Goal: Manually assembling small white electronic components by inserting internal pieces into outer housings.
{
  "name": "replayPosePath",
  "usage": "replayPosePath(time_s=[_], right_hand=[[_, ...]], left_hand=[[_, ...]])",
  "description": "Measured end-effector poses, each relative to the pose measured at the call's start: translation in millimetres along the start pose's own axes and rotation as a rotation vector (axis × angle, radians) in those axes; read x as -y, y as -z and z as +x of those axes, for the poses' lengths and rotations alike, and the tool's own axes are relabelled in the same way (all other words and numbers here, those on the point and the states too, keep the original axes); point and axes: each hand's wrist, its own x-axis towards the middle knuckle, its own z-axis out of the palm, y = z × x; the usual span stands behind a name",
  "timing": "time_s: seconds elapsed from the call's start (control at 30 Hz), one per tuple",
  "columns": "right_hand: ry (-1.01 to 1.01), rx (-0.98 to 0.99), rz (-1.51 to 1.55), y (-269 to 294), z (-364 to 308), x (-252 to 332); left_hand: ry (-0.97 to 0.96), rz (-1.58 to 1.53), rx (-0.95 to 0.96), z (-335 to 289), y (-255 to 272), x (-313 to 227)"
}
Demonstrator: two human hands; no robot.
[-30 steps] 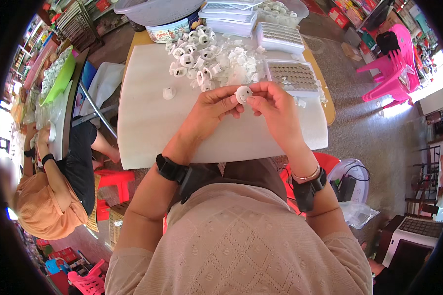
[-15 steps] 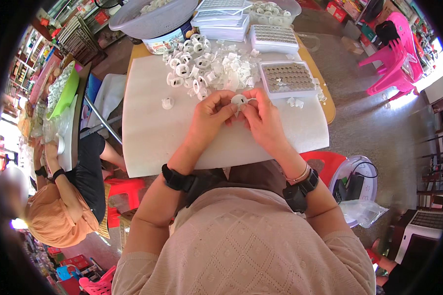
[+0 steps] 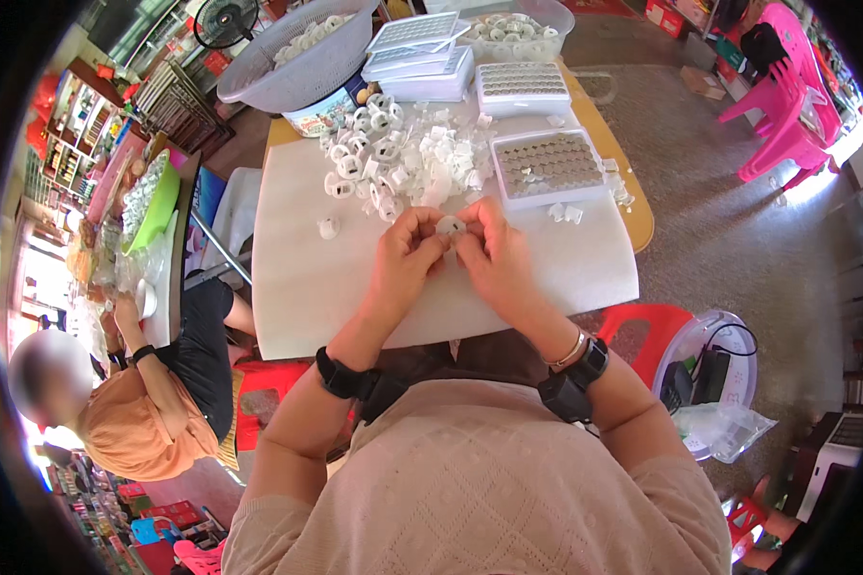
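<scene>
The left hand (image 3: 405, 257) and right hand (image 3: 497, 268) are together, fingertips of both pinching one white part (image 3: 450, 226). The part is held above the worktop (image 3: 633, 216), inward of the midpoint of its near edge. A white sheet (image 3: 316, 297) covers most of the surface. One loose ring (image 3: 329, 227) lies toward the left edge. Beyond the hands, a pile of rings (image 3: 353, 168) adjoins a pile of small white clips (image 3: 441, 153). To the right of the clips, near the right edge, stands a tray (image 3: 556, 197) holding rows of discs. A second filled tray (image 3: 523, 107) stands behind it. Along the far edge, from the left corner: a bucket (image 3: 326, 115), a basket (image 3: 302, 77), a stack of trays (image 3: 420, 88) and a clear bowl (image 3: 563, 29).
</scene>
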Motion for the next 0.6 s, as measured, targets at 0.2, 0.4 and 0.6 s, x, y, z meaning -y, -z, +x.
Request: replayPosePath(time_s=[0.2,0.4,0.6], right_hand=[[-0.092,0.063,0.189,7,2,1],[-0.032,0.145,0.171,10,0,-14],[-0.059,0.283,0.113,14,0,-2]], left_hand=[[-0.023,0.15,-0.098,-4,-11,-14],[0.037,0.153,-0.096,-11,-15,-21],[0.039,0.095,-0.147,-14,-10,-8]])
